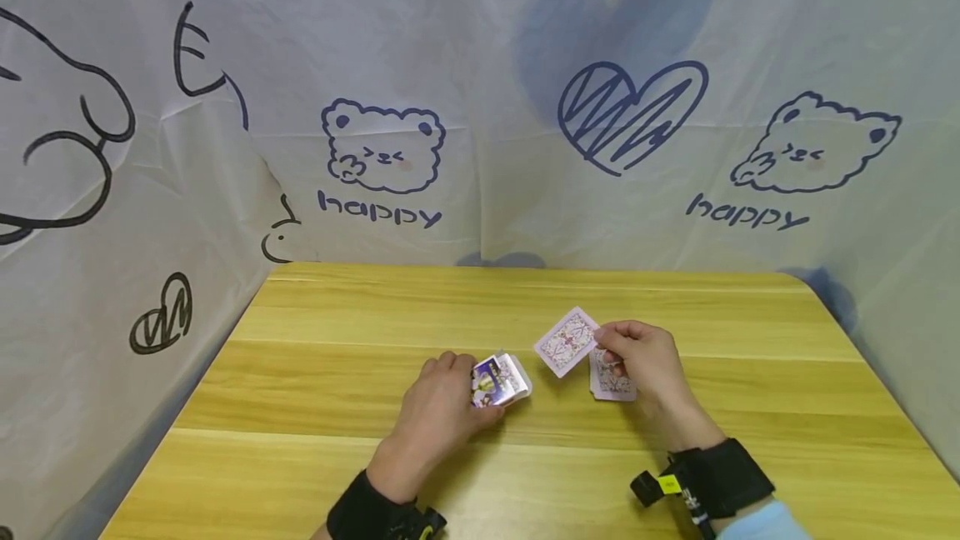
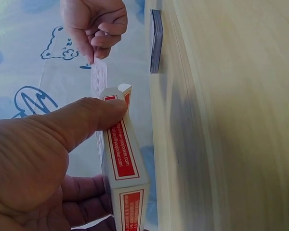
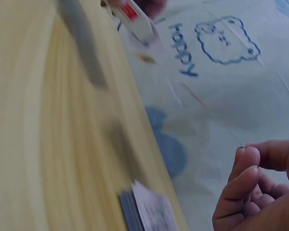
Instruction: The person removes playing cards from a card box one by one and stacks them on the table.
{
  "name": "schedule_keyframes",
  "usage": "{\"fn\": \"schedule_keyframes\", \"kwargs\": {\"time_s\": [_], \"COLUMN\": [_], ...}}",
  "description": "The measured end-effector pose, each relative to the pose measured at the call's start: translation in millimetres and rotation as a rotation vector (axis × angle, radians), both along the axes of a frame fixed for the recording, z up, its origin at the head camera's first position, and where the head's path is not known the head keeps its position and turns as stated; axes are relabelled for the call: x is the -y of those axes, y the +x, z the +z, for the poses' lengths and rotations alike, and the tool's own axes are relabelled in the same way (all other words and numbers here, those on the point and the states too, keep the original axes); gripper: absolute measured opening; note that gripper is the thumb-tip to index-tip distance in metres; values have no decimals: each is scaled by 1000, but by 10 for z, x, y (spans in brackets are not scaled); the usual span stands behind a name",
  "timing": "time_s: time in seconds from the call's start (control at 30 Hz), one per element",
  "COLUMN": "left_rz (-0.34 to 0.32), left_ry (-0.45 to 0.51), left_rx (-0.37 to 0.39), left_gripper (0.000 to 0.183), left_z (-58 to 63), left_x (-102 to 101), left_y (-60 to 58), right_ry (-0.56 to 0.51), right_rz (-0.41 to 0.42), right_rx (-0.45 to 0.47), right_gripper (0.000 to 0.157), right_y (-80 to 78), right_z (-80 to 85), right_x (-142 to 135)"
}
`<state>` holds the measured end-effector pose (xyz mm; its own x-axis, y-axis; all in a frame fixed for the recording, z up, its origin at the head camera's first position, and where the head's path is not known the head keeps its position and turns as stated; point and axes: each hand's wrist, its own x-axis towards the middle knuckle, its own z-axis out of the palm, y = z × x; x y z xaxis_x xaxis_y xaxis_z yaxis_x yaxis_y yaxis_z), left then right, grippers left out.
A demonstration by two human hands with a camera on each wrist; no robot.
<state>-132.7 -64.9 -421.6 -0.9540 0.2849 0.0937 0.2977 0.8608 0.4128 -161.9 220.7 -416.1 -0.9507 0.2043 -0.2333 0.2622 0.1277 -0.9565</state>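
Note:
My left hand (image 1: 446, 402) grips a playing card box (image 1: 501, 380) by its sides, the thumb pressed along one narrow edge. Red panels with white print show on the box (image 2: 126, 159) in the left wrist view, and its flap stands open at the top. Between thumb and fingertips, my right hand (image 1: 647, 361) pinches a playing card (image 1: 567, 342) with a patterned pink-white back. That card appears edge-on in the right wrist view. A stack of cards (image 1: 613, 382) lies on the table just below the right hand, which covers part of it.
The light wooden table (image 1: 337, 315) extends around both hands. Behind it and along the sides hangs a white cloth (image 1: 480, 190) with drawn bears and hearts. Black straps with small cameras sit on both wrists.

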Motion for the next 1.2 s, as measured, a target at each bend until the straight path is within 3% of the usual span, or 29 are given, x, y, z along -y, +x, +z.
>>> {"fn": "schedule_keyframes", "kwargs": {"time_s": [0.23,0.5,0.67,0.8,0.97,1.2], "left_rz": [-19,-27,-35,-34,-31,-34], "left_ry": [2,-6,6,10,8,3], "left_rx": [18,6,15,28,38,45], "left_gripper": [75,74,72,72,73,74], "left_z": [-5,-11,-24,-31,-38,-28], "left_x": [-5,-10,-12,-18,-24,-37], "left_y": [-17,-22,-15,-9,-6,-4], "right_ry": [206,262,293,384,523,617], "right_rz": [155,284,305,313,326,306], "right_rx": [26,97,113,97,50,26], "right_gripper": [33,34,34,28,22,20], "right_y": [-127,-266,-339,-379,-372,-340], "right_z": [11,-36,-116,-192,-276,-332], "right_x": [-431,-675,-675,-657,-618,-568]}}
